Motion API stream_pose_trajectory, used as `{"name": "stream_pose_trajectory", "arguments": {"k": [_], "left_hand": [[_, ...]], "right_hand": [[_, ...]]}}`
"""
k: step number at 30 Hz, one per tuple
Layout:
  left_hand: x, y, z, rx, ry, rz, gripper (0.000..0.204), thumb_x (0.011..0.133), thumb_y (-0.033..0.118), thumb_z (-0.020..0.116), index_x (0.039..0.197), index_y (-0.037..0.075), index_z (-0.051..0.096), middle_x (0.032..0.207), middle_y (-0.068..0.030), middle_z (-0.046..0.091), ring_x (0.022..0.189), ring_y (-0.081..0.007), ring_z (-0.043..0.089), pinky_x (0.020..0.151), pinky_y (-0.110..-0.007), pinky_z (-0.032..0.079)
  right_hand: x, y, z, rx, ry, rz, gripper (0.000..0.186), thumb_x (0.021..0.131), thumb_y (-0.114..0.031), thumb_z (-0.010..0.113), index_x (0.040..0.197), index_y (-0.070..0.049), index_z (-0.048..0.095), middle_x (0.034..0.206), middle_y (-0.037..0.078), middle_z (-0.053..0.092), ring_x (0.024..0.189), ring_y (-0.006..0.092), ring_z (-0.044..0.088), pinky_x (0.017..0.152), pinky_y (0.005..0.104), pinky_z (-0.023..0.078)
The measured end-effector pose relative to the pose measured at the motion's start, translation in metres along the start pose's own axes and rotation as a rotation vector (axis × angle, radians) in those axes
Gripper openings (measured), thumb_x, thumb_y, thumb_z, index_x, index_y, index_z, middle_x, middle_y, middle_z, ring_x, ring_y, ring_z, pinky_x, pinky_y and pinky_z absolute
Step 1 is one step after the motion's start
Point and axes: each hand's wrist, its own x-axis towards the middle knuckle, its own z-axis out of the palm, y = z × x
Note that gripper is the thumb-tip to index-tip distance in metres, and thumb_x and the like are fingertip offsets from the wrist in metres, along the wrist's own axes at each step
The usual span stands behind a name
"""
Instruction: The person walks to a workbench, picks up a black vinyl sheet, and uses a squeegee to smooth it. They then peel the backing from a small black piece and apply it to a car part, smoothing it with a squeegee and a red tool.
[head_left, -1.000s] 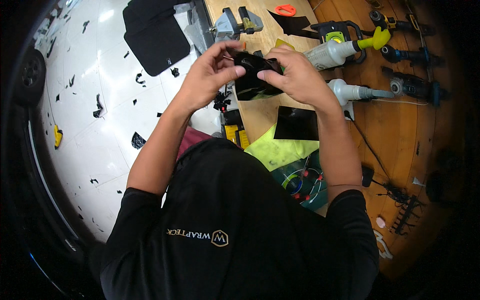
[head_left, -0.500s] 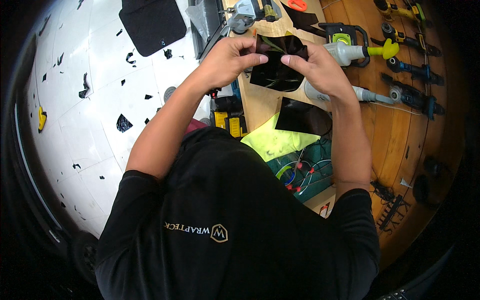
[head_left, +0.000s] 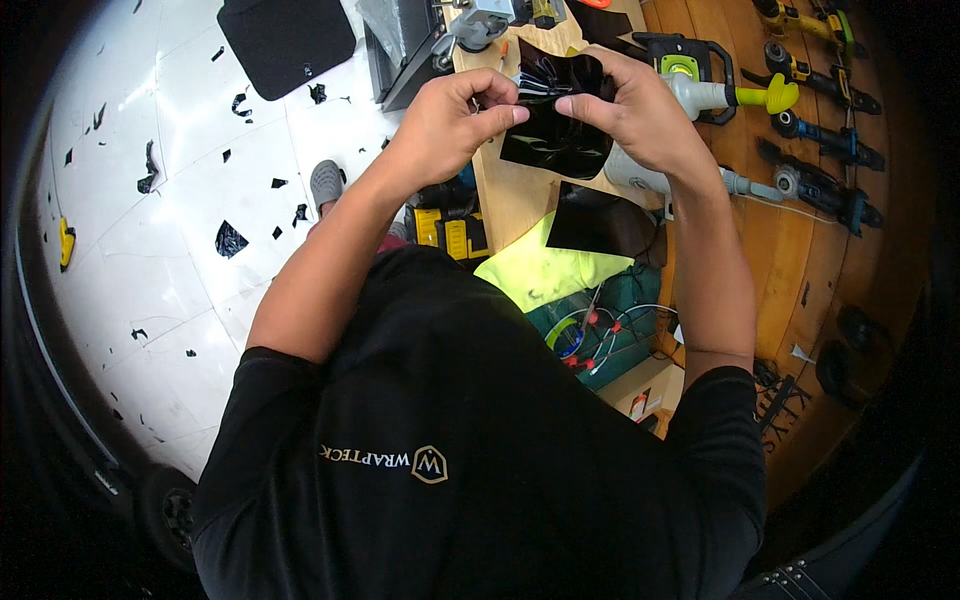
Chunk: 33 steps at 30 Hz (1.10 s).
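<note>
My left hand (head_left: 460, 125) pinches the left edge of a glossy black film sheet (head_left: 555, 142), with thumb and fingers closed on it. My right hand (head_left: 645, 115) grips the same film from the right, its thumb pressed across the front near a crease that catches the light. The film is held upright and wrinkled over a wooden bench (head_left: 508, 215). Below it, a second black sheet (head_left: 600, 218) lies over a pale yellow-green cloth (head_left: 535, 280). A grey bottle-like tool (head_left: 635, 175) lies partly behind the film and my right hand.
Grey clamp-like hardware (head_left: 475, 25) and a green-yellow tool (head_left: 680, 70) are at the bench's back. Power tools (head_left: 820, 195) line a wooden surface at right. Black scraps (head_left: 230, 240) litter the white floor, with a black mat (head_left: 285, 45). A green bin with cables (head_left: 590, 340) is lower down.
Both hands have risen slightly with the film. The film has been opened out from a bunched shape, and my right thumb has shifted left across it. The view has shifted a little.
</note>
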Motion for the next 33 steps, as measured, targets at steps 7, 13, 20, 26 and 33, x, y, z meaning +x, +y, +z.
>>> {"name": "stream_pose_trajectory", "arguments": {"k": [7, 13, 20, 26, 33], "left_hand": [[0.006, 0.0, -0.002, -0.095, -0.071, -0.017, 0.019, 0.087, 0.024, 0.071, 0.094, 0.007, 0.067, 0.084, 0.0011, 0.064, 0.081, -0.0089, 0.054, 0.076, -0.028, 0.045], [0.008, -0.008, -0.001, -0.091, -0.04, 0.063, 0.018, 0.088, 0.023, 0.07, 0.095, 0.008, 0.066, 0.085, 0.0017, 0.063, 0.083, -0.0092, 0.056, 0.077, -0.029, 0.045], [0.014, -0.008, -0.005, -0.035, -0.049, 0.059, 0.016, 0.089, 0.023, 0.068, 0.092, 0.008, 0.064, 0.082, 0.0022, 0.062, 0.08, -0.0078, 0.056, 0.075, -0.027, 0.045], [0.022, -0.009, -0.003, -0.017, -0.007, 0.053, 0.017, 0.089, 0.023, 0.068, 0.092, 0.007, 0.064, 0.082, 0.0026, 0.062, 0.079, -0.0074, 0.056, 0.074, -0.027, 0.045], [0.025, -0.01, -0.002, -0.001, 0.017, 0.034, 0.016, 0.09, 0.024, 0.068, 0.09, 0.008, 0.064, 0.077, 0.0032, 0.059, 0.075, -0.0068, 0.053, 0.07, -0.026, 0.043]], "right_hand": [[-0.002, 0.005, 0.003, 0.062, 0.064, 0.01, 0.032, 0.083, -0.011, 0.07, 0.109, 0.004, 0.061, 0.09, 0.009, 0.067, 0.082, 0.0151, 0.063, 0.076, 0.0297, 0.05], [0.004, -0.022, 0.001, -0.287, -0.08, 0.082, 0.025, 0.084, -0.016, 0.068, 0.097, 0.005, 0.064, 0.071, 0.014, 0.062, 0.064, 0.019, 0.058, 0.062, 0.0344, 0.047], [0.005, -0.008, -0.001, -0.254, -0.011, 0.026, 0.023, 0.084, -0.015, 0.068, 0.098, 0.004, 0.066, 0.075, 0.015, 0.065, 0.065, 0.0197, 0.061, 0.063, 0.0338, 0.048], [0.01, 0.002, -0.005, -0.134, 0.022, 0.045, 0.026, 0.084, -0.017, 0.07, 0.099, 0.004, 0.067, 0.08, 0.011, 0.069, 0.069, 0.0143, 0.063, 0.066, 0.0303, 0.05], [0.012, 0.003, -0.006, -0.153, 0.041, 0.067, 0.026, 0.084, -0.019, 0.071, 0.098, 0.003, 0.068, 0.077, 0.009, 0.069, 0.068, 0.0117, 0.063, 0.063, 0.0281, 0.049]]}}
